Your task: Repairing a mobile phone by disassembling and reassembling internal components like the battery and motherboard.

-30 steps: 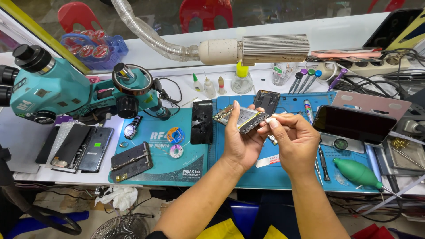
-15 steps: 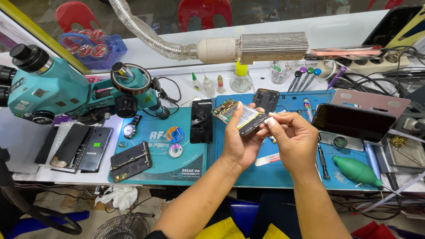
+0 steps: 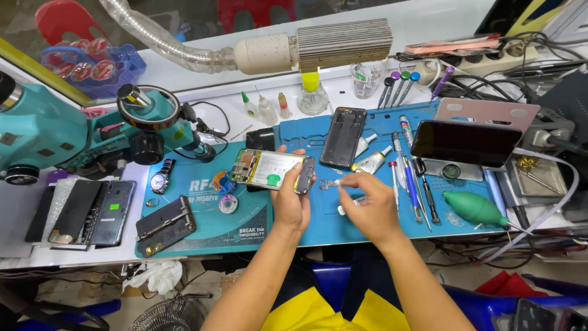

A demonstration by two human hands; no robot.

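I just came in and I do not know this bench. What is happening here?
A person is working on an opened phone at a repair bench. The left hand holds it above the blue mat, its inner side facing up. The right hand pinches a small part beside it. Screwdrivers and a microscope are nearby.

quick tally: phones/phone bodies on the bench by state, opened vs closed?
Opened phone in left hand: 1
Open phone frame on blue mat: 1
Closed dark phones, screen up: 2
Total: 4
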